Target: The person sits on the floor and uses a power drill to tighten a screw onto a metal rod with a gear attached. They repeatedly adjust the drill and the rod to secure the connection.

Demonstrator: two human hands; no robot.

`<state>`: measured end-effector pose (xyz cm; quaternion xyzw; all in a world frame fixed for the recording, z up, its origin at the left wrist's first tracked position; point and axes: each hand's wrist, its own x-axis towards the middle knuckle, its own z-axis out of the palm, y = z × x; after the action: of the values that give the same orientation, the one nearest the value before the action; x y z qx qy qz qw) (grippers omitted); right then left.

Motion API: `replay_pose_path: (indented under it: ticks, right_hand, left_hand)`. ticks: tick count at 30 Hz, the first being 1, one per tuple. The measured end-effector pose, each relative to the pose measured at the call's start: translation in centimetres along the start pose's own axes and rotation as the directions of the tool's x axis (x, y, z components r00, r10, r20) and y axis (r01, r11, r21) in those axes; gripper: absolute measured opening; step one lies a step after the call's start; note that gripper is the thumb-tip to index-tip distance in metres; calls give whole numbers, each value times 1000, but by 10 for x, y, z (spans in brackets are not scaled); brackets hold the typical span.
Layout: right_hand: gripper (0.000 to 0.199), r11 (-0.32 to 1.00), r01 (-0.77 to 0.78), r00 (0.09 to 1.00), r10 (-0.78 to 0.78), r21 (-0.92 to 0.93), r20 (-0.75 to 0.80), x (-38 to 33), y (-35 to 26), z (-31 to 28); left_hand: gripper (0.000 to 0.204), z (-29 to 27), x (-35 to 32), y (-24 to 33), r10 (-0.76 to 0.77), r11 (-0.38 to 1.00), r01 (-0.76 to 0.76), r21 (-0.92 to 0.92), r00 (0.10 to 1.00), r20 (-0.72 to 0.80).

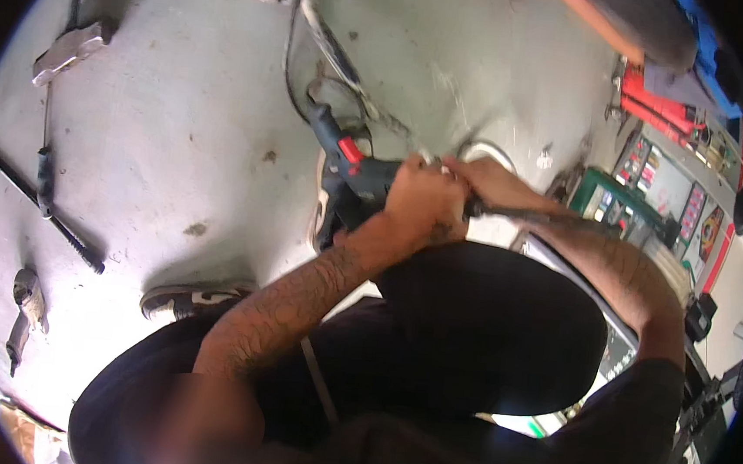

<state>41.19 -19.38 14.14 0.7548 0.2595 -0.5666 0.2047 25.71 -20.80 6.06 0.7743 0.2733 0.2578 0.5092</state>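
1 hand (L) [426, 200] wraps pwr tool [369, 178] nose, R hand [482, 180] touching, grip unclear; axis approx L–R, rod [530, 216] pointing R; floor [185, 156] wide L of hands.

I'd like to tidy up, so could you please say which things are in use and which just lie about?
In use:
dark blue-and-red power drill

Lying about:
grey metal hammer
slim black-handled screwdriver
long black rod

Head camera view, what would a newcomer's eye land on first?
Probably the dark power tool near the middle, with its bright red part, the left hand and right hand close together at its front end. Next, the blocky metal hammer head at upper left, then the green case at right.
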Motion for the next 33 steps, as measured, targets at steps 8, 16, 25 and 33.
replay_pose_path:
  ticks: [8,16,25,33]
  right_hand:
    - [49,923,87,993,-111,376,42,-40,-71,-44]
    - [25,371,864,222,-887,-340,-404,-60,-126,-27]
    - [44,-395,631,-688,-683,-668,-246,-46,-224,-11]
    - [41,-380,686,-589,-790,-620,-167,-83,-216,4]
  left_hand:
    - [23,-72,35,-1,-288,944,312,-110,938,191]
    - [24,-195,57,-23,-318,660,449,-602,893,318]
    - [16,-265,26,-3,-47,603,257,-755,956,288]
    - [20,-271,15,7,-184,551,282,-786,959,215]
